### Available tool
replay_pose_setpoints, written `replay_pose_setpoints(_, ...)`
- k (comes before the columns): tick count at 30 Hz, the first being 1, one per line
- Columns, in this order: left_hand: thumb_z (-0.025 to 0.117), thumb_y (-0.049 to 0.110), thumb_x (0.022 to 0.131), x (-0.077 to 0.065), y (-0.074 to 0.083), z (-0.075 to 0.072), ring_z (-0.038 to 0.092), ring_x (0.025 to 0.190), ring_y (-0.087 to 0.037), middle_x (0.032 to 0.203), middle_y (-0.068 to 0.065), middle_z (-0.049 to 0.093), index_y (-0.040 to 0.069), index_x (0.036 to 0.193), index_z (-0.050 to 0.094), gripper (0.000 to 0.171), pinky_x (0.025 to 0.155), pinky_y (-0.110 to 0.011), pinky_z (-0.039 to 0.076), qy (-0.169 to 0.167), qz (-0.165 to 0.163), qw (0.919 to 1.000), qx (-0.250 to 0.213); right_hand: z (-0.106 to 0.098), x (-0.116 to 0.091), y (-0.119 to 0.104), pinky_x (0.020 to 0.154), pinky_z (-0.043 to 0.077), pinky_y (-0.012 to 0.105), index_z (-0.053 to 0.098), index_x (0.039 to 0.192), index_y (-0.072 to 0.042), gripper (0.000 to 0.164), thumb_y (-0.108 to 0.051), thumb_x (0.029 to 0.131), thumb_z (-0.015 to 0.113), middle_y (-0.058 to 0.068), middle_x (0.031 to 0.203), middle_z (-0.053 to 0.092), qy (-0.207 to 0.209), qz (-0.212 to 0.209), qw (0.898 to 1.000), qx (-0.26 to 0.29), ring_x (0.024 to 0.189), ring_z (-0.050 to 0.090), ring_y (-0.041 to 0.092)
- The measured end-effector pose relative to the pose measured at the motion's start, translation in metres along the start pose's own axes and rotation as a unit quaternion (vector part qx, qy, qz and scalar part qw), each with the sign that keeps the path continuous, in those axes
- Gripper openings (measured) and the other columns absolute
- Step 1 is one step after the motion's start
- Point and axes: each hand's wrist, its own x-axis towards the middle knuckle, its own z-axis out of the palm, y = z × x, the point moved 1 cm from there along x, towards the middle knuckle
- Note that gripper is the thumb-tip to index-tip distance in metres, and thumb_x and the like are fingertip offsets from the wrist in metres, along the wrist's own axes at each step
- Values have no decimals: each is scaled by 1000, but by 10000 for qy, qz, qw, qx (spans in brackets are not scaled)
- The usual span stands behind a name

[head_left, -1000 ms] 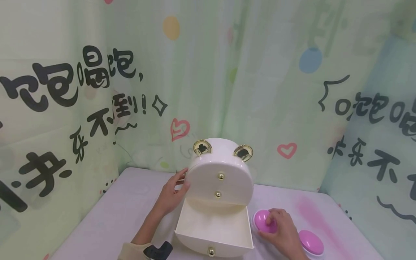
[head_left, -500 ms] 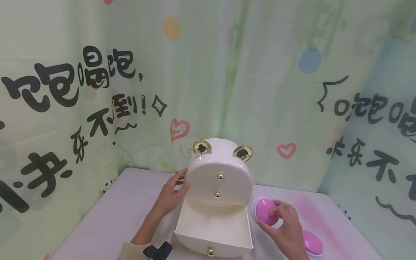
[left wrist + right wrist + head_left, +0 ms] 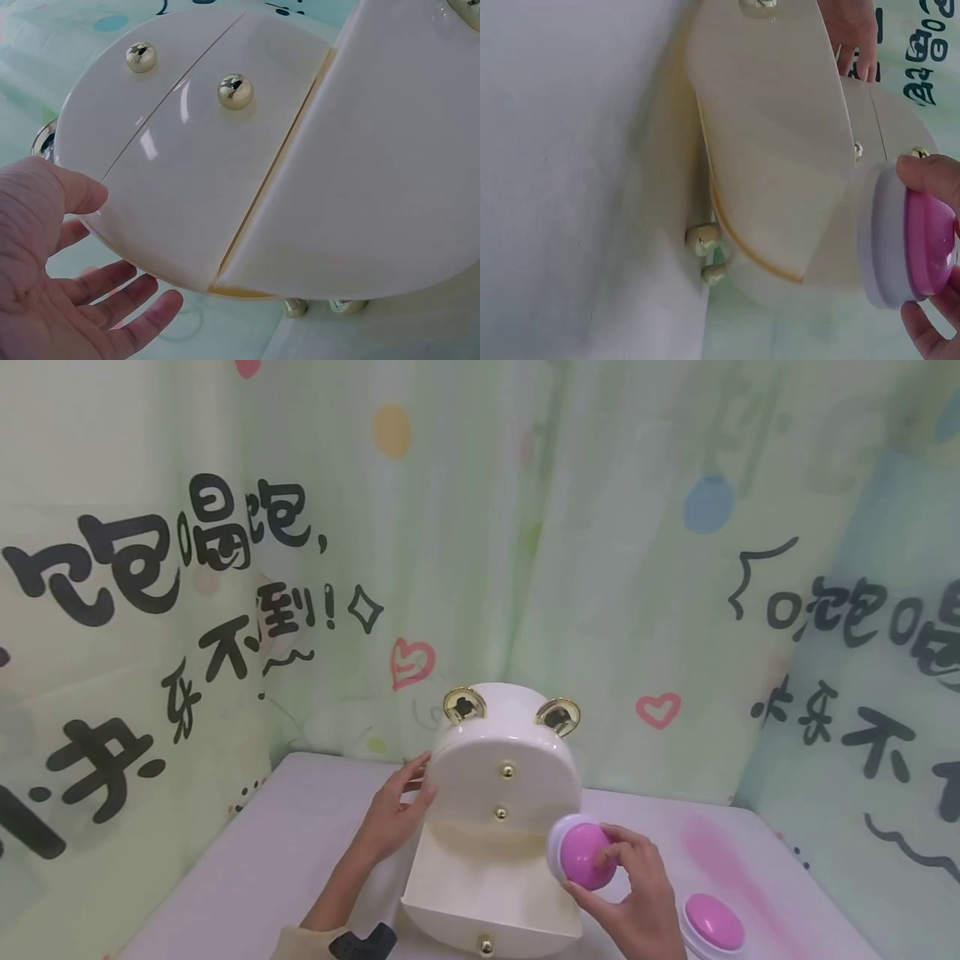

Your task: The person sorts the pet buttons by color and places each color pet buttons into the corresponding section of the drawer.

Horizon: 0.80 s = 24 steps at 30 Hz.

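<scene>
A white rounded drawer box [image 3: 510, 752] with gold-rimmed ears and gold ball knobs stands on the table, its bottom drawer [image 3: 480, 868] pulled out. My left hand [image 3: 393, 814] rests at the box's left side. In the left wrist view, the thumb [image 3: 86, 191] lies at its front edge and the fingers [image 3: 150, 315] are extended. My right hand [image 3: 637, 893] holds a round case [image 3: 588, 857] with a pink domed top and white base by its sides, raised and tilted, overlapping the drawer's right wall. In the right wrist view, its white base [image 3: 881, 236] faces the box.
A second pink-and-white round case [image 3: 716, 922] sits on the table at the lower right. The pale table [image 3: 315, 793] has a pink smudge [image 3: 720, 852] on its right part. A printed curtain [image 3: 600, 568] hangs behind and at both sides.
The right hand has lifted the round case off the table beside the drawer and moved it left to the drawer's right edge. The left hand has stayed at the box.
</scene>
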Motion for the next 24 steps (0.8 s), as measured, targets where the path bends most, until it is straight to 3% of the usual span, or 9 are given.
replay_pose_setpoints(8,58,22,96,0,0,0,58,113,-31,124,-13,58,15,142,45,48,80,-41,54,19,76,10000,-17,11,-7,-14,93,33,2,57,88,-18,54,-23,50,96,2,121,58,-273,-663,9971,263,108,50,14)
replay_pose_setpoints(13,58,23,97,1,1,0,58,114,-31,126,-12,58,16,143,44,49,82,-41,53,-41,19,10000,18,18,-10,-18,93,33,2,59,87,-19,54,-22,48,96,-1,122,59,-272,-835,9959,231,109,52,14)
replay_pose_setpoints(18,58,24,97,0,2,0,58,114,-31,126,-12,57,16,143,44,50,82,-42,53,-45,-2,10000,9,25,-11,-19,96,34,6,58,85,-16,52,-20,47,94,2,124,59,-214,-1265,9911,356,109,55,19)
replay_pose_setpoints(24,58,22,96,0,1,0,57,114,-31,126,-12,57,16,143,45,49,84,-44,53,-32,-15,10000,-32,32,-12,-20,94,35,5,54,84,-16,53,-20,49,95,3,122,60,-589,-1257,9892,477,108,54,17)
